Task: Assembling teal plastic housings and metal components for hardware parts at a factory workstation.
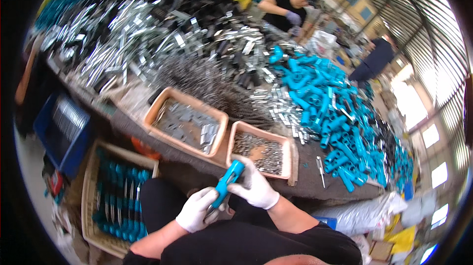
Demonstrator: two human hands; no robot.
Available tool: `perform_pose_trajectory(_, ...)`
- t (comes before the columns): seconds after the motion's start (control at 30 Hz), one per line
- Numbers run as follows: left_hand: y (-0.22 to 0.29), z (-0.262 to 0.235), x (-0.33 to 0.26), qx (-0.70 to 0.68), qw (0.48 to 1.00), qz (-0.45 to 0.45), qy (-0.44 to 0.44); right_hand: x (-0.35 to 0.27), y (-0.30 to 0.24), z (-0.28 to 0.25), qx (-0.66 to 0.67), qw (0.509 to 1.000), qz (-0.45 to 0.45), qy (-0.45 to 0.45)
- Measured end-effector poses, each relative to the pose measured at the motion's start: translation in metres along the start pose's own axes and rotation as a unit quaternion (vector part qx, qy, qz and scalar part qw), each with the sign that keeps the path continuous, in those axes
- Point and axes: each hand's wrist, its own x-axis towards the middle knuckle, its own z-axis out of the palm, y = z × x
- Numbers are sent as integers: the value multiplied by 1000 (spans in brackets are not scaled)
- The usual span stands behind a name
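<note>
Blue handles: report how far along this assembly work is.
Done: a crate at the person's left holds rows of finished blue-handled tools. In hand: both gloved hands, left hand and right hand, grip one blue handle. Left: a large heap of loose blue handles and piles of metal parts cover the table.

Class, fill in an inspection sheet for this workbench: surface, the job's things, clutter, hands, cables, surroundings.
Surface: grey workbench, crowded.
Job's things: blue plastic handle, held in both hands above the lap.
Clutter: two tan trays of small metal parts; heap of blue plastic handles; piles of silver metal strips; basket of finished blue-handled tools on the left.
Hands: white-gloved left hand and right hand both grip the handle.
Cables: nothing seen.
Surroundings: two other people at work in a workshop.
</note>
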Motion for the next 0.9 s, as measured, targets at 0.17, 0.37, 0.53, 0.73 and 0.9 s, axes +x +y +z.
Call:
perform_pose_trajectory(0.17,-5,5,-9,7,1000,23,3,-6,-18,-2,-22,1000,-11,-3)
perform_pose_trajectory(0.37,-14,5,-9,45,999,30,-5,-12,-18,-7,-62,997,-39,1)
perform_pose_trajectory(0.53,-18,4,-14,46,998,36,8,-21,-25,-7,-15,1000,-27,2)
perform_pose_trajectory(0.73,-18,9,-18,75,996,43,-4,-24,-28,-18,-122,991,-49,-14)
perform_pose_trajectory(0.9,-19,20,-21,99,993,43,37,-31,-23,-10,-140,990,-30,-8)
